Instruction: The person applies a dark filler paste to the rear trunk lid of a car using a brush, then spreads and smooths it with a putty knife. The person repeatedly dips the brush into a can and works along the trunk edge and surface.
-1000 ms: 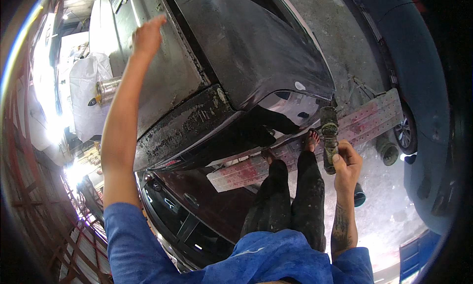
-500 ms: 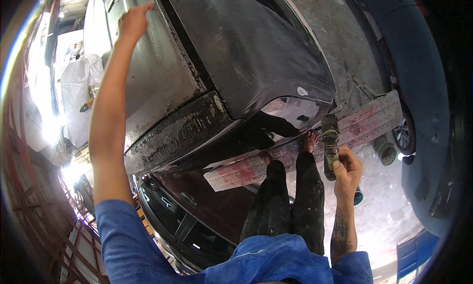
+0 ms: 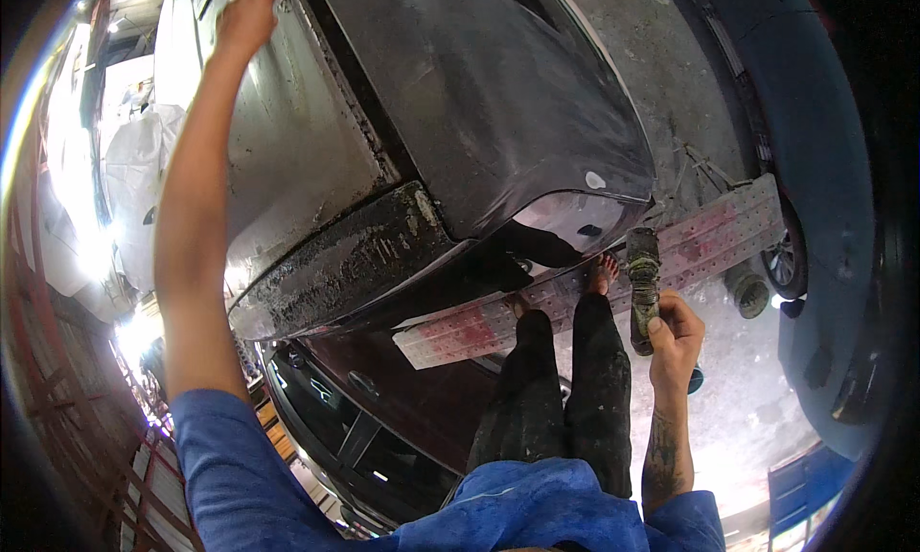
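Note:
My left arm stretches up over the bare, greyish roof panel (image 3: 287, 121) of a vehicle. At the top edge of the picture my left hand (image 3: 249, 20) is closed, its fingers together and pointing right. Whatever it may hold is too small and blurred to make out. Low on the right, my right hand (image 3: 678, 336) wraps round the lower end of a dark, worn flashlight (image 3: 643, 288) with wire or cord wound about its middle. The flashlight stands roughly upright, wider end away from me. A dull black panel (image 3: 460, 92) lies right of the roof, across a dark gap.
My bare feet (image 3: 602, 274) stand on a perforated metal plank (image 3: 709, 221) with red stains. Beneath it is a dark car (image 3: 355, 418). A blue-grey vehicle (image 3: 815, 121) stands at the right, with a can-like object (image 3: 747, 293) on the floor nearby. White sheeting (image 3: 139, 169) hangs at left.
My left hand has moved a little up and left over the roof, and the forearm has shifted left. The right hand keeps its hold on the flashlight, nearly still.

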